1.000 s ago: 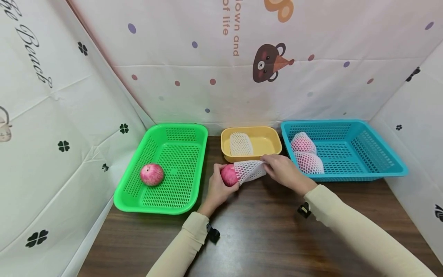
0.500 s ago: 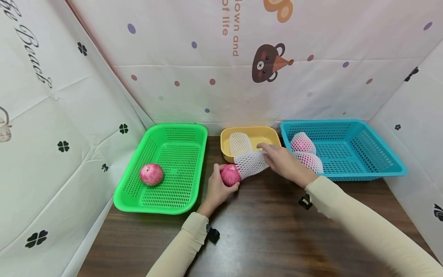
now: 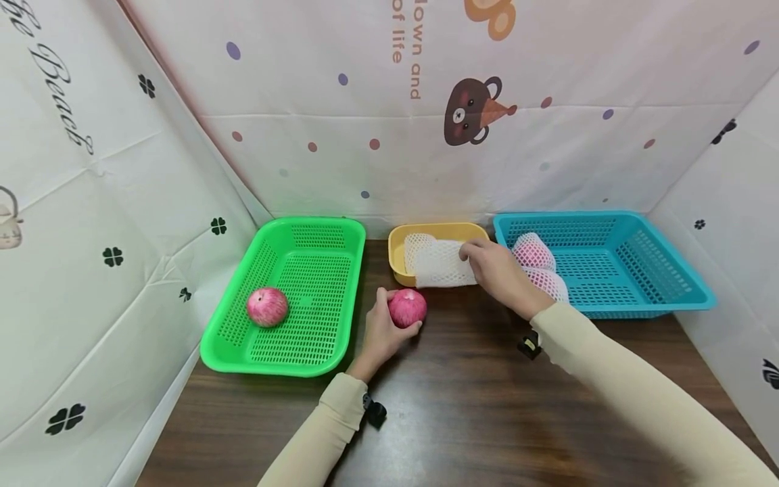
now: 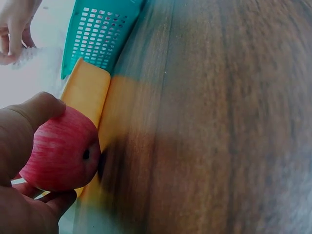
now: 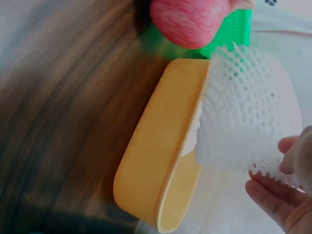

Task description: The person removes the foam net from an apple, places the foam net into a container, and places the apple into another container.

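Note:
My left hand [image 3: 385, 333] grips a red apple [image 3: 408, 308] just above the wooden table, in front of the yellow tub. In the left wrist view the thumb and fingers curl round the bare apple [image 4: 63, 151]. A white foam net sleeve [image 3: 445, 263] hangs flat from my right hand [image 3: 499, 274], which pinches it by one end over the yellow tub [image 3: 398, 276]. The right wrist view shows the foam net [image 5: 248, 107] spread above the tub's rim, apart from the apple. Another foam net [image 3: 418, 245] lies inside the tub.
On the left, a green basket [image 3: 286, 368] holds one bare apple [image 3: 267, 307]. At the right stands a blue basket [image 3: 669, 308] with two apples in foam nets [image 3: 533, 252]. Patterned white cloth [image 3: 341, 169] hangs behind and at both sides of the table [image 3: 475, 406].
The foam net has come off the apple, pulled by my right hand, and has moved up over the yellow tub. My left hand has stayed in place with the apple.

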Tool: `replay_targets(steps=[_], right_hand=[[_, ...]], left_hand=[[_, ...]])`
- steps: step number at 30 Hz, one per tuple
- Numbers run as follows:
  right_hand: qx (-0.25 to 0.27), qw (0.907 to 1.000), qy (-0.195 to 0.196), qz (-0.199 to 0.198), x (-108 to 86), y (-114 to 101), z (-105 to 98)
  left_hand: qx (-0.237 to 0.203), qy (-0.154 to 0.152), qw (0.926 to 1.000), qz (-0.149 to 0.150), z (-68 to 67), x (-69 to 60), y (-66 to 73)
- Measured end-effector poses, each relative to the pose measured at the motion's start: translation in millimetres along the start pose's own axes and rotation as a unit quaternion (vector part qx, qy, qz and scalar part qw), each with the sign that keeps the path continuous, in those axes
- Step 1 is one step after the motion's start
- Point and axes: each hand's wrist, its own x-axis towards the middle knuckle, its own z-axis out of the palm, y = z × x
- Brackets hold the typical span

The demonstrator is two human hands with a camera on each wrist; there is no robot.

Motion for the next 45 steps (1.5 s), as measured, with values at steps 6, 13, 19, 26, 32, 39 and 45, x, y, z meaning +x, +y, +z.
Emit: replay_targets(steps=[6, 13, 19, 26, 32, 39, 45], right_hand=[[0.017, 0.9957, 0.079, 0.045, 10.4, 3.5, 5.0], [0.02, 0.9824, 0.12, 0.142, 21.7, 8.6, 21.4], [0.022, 0.9716, 0.112, 0.207, 25.9, 10.3, 37.0], [0.017, 0.9657, 0.086, 0.245, 26.2, 15.2, 51.2], [0.021, 0.9622, 0.047, 0.267, 24.7, 19.3, 58.4], [0.02, 0.9675, 0.009, 0.252, 20.7, 23.2, 65.1], [-0.029, 0.9725, -0.012, 0.231, 18.0, 23.3, 69.0]], left_hand=[[0.001, -0.009, 0.9999, -0.007, -0.3, 0.5, 1.1], [0.007, -0.006, 0.9999, -0.006, 0.2, 0.7, 0.0], [0.006, -0.007, 0.9999, -0.007, 0.1, -0.3, -1.1], [0.005, -0.008, 0.9999, -0.011, 0.8, -0.2, -1.0], [0.002, -0.009, 0.9999, -0.012, 0.3, 0.3, -0.7], [0.008, -0.009, 0.9998, -0.014, 0.7, 1.0, -0.6], [0.009, -0.006, 0.9999, -0.011, 1.1, 0.4, -1.8]])
